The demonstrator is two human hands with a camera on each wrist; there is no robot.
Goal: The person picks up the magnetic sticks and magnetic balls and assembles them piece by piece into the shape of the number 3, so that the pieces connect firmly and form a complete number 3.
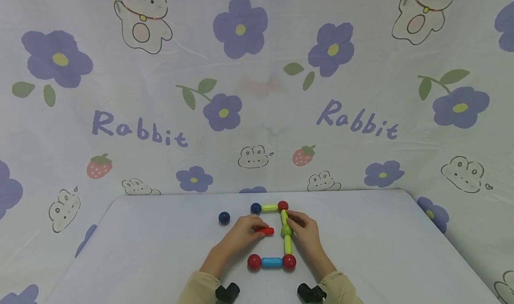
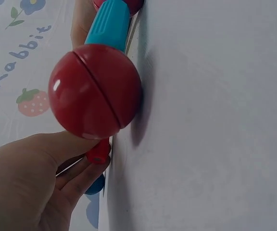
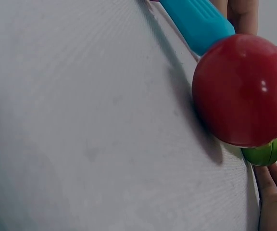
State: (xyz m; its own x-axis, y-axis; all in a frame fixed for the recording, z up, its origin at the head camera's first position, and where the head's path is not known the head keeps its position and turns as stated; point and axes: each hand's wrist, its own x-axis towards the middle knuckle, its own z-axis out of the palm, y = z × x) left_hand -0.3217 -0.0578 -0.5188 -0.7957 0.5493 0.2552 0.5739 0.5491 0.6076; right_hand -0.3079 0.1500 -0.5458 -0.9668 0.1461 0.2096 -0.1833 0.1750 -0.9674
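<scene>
My left hand [image 1: 245, 232] pinches a short red rod [image 1: 268, 231] between thumb and fingers, a little above the white table. In the left wrist view the end of that red rod [image 2: 98, 155] shows below a large red ball [image 2: 95, 91]. My right hand [image 1: 307, 230] holds the upper yellow-green rod [image 1: 284, 216] of a joined ball-and-rod figure, fingers close to its green ball [image 1: 286, 231]. The figure runs from a dark blue ball [image 1: 255, 208] through a red ball [image 1: 283, 205] down to a blue rod [image 1: 271, 262] between two red balls.
A loose dark blue ball [image 1: 224, 218] lies left of the figure. The white table [image 1: 140, 250] meets a hanging cloth [image 1: 273, 117] printed with flowers and rabbits at its back edge. Black devices [image 1: 227, 292] sit by both sleeves.
</scene>
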